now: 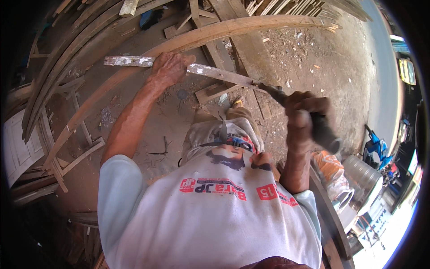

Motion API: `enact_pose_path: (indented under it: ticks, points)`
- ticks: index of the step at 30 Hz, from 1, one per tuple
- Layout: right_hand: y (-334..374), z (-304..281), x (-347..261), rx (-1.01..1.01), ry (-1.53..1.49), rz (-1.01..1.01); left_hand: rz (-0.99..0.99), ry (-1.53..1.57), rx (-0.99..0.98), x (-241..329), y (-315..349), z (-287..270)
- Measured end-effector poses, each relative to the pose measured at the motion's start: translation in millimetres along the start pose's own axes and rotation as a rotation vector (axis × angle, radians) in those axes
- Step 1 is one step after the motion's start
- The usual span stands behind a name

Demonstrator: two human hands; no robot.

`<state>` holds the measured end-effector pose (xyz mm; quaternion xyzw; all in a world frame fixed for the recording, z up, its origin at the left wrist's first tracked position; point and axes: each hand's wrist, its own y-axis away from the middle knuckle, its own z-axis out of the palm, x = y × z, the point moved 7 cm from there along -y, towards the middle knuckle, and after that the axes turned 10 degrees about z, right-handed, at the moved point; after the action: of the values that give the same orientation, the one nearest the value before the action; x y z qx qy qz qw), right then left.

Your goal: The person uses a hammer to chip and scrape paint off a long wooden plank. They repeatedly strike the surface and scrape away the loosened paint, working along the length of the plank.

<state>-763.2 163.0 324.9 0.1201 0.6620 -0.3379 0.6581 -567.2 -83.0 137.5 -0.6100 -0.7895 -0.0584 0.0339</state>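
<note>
A narrow wooden strip (219,73) with flaking white paint lies crosswise in front of me. My left hand (169,71) is closed around it left of its middle, fingers over the top. In my right hand (304,112), slightly blurred, is a dark hand tool with a thick handle (324,133). The tool's narrower end meets the strip's right end. Blur hides the shape of that end, so I cannot tell the tool's exact kind. Behind the strip, a long plank (237,28) rests on wooden supports, looking bent in this view.
Stacked boards (53,74) run along the left, near a white panelled door (22,143). More thin lumber (291,6) is piled at the far side. Wood scraps litter the dirt floor (313,58). An orange and white bag (329,172) and a clear plastic container (363,179) stand at right.
</note>
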Motion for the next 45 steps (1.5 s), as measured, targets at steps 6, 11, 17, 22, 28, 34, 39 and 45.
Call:
enact_pose_path:
  ticks: [6,11,17,22,28,34,39,45]
  points:
    - [-19,-26,1,0.047,-0.24,0.096,0.034,0.0,-0.089,15,1,5]
    - [-4,-9,3,-0.018,-0.105,0.01,0.009,0.065,-0.051,10,10,0]
    - [-26,-22,4,-0.024,-0.277,0.099,0.012,0.013,-0.125,7,7,15]
    - [-12,-34,2,0.081,-0.194,0.125,0.023,0.065,0.002,12,26,2]
    - [-25,-74,12,0.048,-0.47,0.113,-0.04,0.017,-0.145,8,10,12]
    - [-7,21,-12,0.154,0.227,-0.085,-0.031,0.063,-0.15,10,19,11]
    - [-6,-72,11,0.08,-0.522,0.091,-0.081,0.002,-0.183,17,12,9]
    - [3,-1,-13,0.158,0.178,-0.095,-0.08,0.06,-0.194,14,23,7]
